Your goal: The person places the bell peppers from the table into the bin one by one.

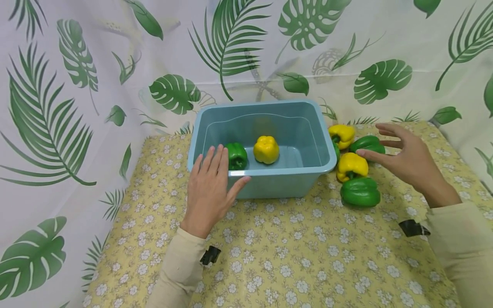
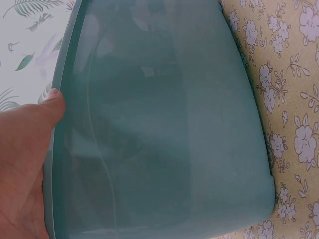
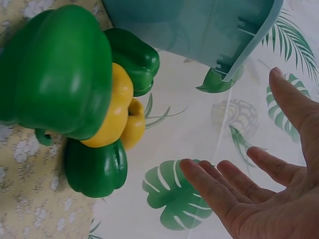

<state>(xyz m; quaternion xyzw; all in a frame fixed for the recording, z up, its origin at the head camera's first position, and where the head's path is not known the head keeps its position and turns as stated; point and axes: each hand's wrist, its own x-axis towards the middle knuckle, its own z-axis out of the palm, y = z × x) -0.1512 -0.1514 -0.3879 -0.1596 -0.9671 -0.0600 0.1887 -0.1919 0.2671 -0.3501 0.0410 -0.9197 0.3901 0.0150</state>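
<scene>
My left hand (image 1: pixel 209 188) rests on the near rim of a blue-grey plastic tub (image 1: pixel 269 172), its straight fingers reaching over the edge and its thumb (image 2: pixel 56 102) lying along the rim. Inside the tub are a green bell pepper (image 1: pixel 236 156), partly behind those fingers, and a yellow bell pepper (image 1: pixel 266 149). My right hand (image 1: pixel 410 158), fingers spread and holding nothing, hovers right of a group of bell peppers. Nearest it are a green one (image 1: pixel 367 146) and a yellow one (image 1: pixel 352 166); another green pepper (image 1: pixel 360 192) lies in front, another yellow (image 1: pixel 342 135) behind.
One more green pepper (image 3: pixel 132 60) sits against the tub's right side, mostly hidden in the head view. A flowered yellow cloth (image 1: pixel 269 256) covers the table. Leaf-print curtains (image 1: pixel 246 55) hang close behind the tub and along the left.
</scene>
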